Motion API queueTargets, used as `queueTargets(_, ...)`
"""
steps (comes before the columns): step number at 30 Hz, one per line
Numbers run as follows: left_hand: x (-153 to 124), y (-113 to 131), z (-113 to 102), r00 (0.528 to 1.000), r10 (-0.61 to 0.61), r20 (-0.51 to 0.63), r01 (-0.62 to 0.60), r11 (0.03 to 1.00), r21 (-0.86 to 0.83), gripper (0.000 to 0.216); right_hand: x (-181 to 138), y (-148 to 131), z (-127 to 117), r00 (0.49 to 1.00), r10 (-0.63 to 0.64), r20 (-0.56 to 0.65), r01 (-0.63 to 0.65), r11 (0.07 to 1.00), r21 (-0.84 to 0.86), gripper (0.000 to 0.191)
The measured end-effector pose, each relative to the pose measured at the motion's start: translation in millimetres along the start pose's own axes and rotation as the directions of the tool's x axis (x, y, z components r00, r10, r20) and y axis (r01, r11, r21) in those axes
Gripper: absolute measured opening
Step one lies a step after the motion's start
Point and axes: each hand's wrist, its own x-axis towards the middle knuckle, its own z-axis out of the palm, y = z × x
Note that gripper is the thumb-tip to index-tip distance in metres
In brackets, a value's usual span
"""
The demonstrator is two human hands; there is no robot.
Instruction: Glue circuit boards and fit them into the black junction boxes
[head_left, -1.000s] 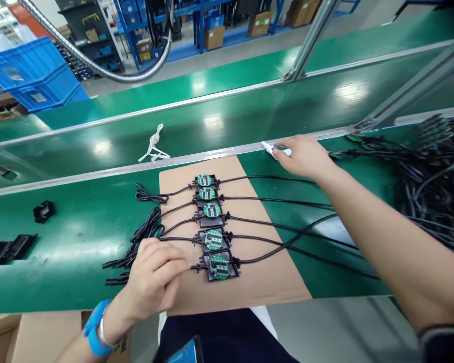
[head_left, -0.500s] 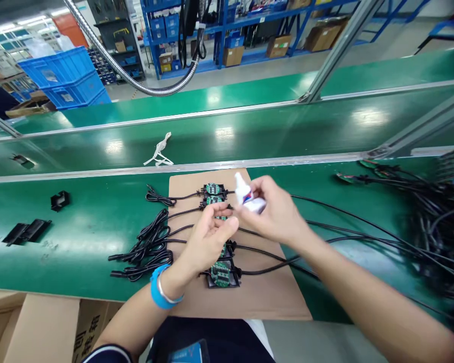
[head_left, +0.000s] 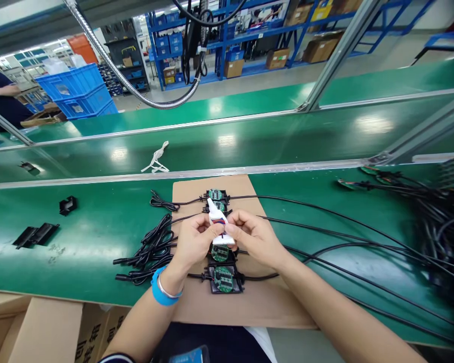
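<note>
A small white glue bottle [head_left: 218,222] with a pointed nozzle is pinched between both hands, its tip pointing up and away from me. My left hand [head_left: 196,238], with a blue wristband, grips the bottle's left side. On its right side, the thumb and fingers of my right hand [head_left: 255,236] are closed on it too. Below and behind the hands, round green circuit boards [head_left: 224,279] sit in black housings [head_left: 236,288], in a column on a cardboard sheet [head_left: 196,312]. Black cables run out of them both ways. The hands hide the middle boards.
Coiled cables with plugs [head_left: 147,252] lie left of the cardboard. Black plastic shells [head_left: 36,235] rest farther left. A large cable heap [head_left: 439,227] fills the right side. White ties [head_left: 157,159] lie beyond the metal rail [head_left: 196,174]. An open carton [head_left: 41,327] stands at front left.
My left hand has come up to the bottle and now grips it along with the right. The bottle has moved left and down, now more centred over the boards. The view has shifted slightly.
</note>
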Motion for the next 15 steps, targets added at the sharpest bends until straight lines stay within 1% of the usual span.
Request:
queueTargets(2,-0.7,-1.9,0.3,0.999,-0.009,0.041,0.010,1.000,-0.020,0.043,-2.1,2.7,0.9,0.998,-0.030,-0.048,0.028,0.999,-0.037,0.039)
queueTargets(4,-2.7,-4.3,0.0,0.999,-0.018,0.046,0.019,1.000,-0.017,0.042,-4.3,3.4,1.0,0.996,-0.054,-0.073,0.046,0.993,-0.112,0.036)
queueTargets(7,-5.2,-8.6,-0.3,1.000,-0.025,0.012,0.024,1.000,0.014,0.040,-4.4,1.7,-0.4,0.998,-0.052,-0.035,0.040,0.958,-0.286,0.032)
queueTargets(9,-4.6,-10.8,0.7,0.999,-0.031,0.007,0.031,0.999,0.012,0.041,-3.1,1.1,-2.6,0.992,-0.123,-0.031,0.099,0.903,-0.418,0.032)
queueTargets(12,-4.1,-12.5,5.6,0.998,-0.060,-0.003,0.060,0.998,-0.025,0.043,-7.6,3.0,-6.2,0.962,-0.268,-0.045,0.202,0.816,-0.542,0.034)
queueTargets(15,-9.6,-17.9,14.4,0.992,-0.125,-0.030,0.122,0.990,-0.068,0.042,-22.0,7.2,-10.1,0.943,-0.329,-0.047,0.223,0.733,-0.642,0.030)
